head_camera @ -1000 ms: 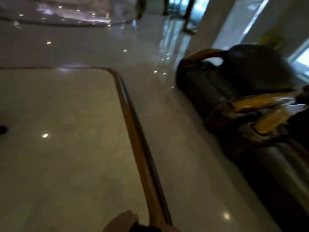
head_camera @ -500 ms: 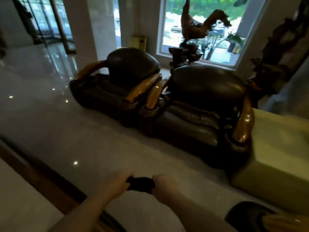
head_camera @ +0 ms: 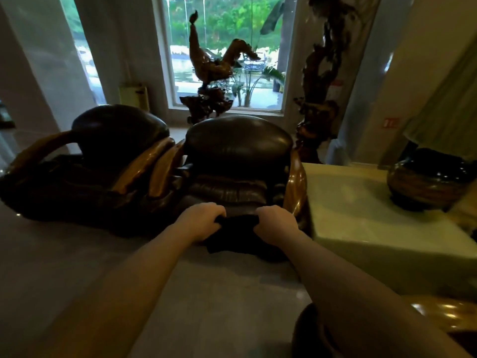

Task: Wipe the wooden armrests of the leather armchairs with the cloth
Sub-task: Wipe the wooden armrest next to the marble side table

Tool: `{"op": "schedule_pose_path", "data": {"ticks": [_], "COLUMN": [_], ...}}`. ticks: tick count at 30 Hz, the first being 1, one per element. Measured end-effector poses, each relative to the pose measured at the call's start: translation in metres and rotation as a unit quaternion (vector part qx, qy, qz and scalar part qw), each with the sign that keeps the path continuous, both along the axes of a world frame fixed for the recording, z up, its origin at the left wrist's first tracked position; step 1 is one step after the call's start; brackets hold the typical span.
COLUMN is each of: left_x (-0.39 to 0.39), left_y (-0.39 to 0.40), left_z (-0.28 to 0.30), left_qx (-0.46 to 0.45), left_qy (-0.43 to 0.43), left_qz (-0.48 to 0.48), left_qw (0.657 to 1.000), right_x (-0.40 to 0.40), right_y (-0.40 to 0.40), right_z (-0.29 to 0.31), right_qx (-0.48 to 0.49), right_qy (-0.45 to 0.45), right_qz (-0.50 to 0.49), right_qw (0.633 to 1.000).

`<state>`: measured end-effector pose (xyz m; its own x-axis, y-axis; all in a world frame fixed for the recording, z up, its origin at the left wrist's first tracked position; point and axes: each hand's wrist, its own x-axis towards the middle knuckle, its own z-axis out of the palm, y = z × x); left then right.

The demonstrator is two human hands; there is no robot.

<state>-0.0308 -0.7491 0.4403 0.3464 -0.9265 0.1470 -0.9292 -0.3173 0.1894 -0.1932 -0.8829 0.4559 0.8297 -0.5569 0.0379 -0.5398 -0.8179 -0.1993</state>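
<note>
Both my fists are closed on the cloth (head_camera: 233, 232): left hand (head_camera: 201, 219) grips its left end, right hand (head_camera: 277, 223) its right, and it sags dark between them. Beyond stand two armchairs (head_camera: 237, 151) side by side, their armrests (head_camera: 165, 166) apparently touching. Behind, a carving (head_camera: 211, 65) at the window (head_camera: 227, 34).

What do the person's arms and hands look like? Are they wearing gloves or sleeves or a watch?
No gloves: the left hand and right hand are both bare. The forearms are bare too, with no sleeves showing as far as the picture reaches. No watch, bracelet or ring can be seen, though the light is dim and the fingers are curled under.
</note>
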Motion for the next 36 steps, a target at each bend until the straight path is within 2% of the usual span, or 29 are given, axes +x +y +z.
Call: {"op": "schedule_pose_path", "data": {"ticks": [7,17,26,36], "left_x": [0.013,0.113,0.160,0.177], "left_y": [-0.107,-0.264,-0.378,-0.520], "left_z": [-0.006,-0.027,-0.049,-0.113], "left_qx": [0.002,-0.010,-0.024,0.027], "left_qy": [0.005,0.138,0.263,0.281], "left_qz": [-0.077,-0.129,-0.098,-0.046], "left_qw": [0.997,0.982,0.960,0.958], "right_x": [0.000,0.094,0.143,0.170], "right_y": [-0.081,-0.223,-0.332,-0.487], "right_z": [0.000,-0.020,-0.047,-0.110], "right_qx": [0.008,0.051,0.076,0.132], "right_qy": [0.019,0.039,0.029,0.044], "right_qz": [-0.109,-0.232,-0.284,-0.297], "right_qw": [0.994,0.971,0.955,0.945]}}
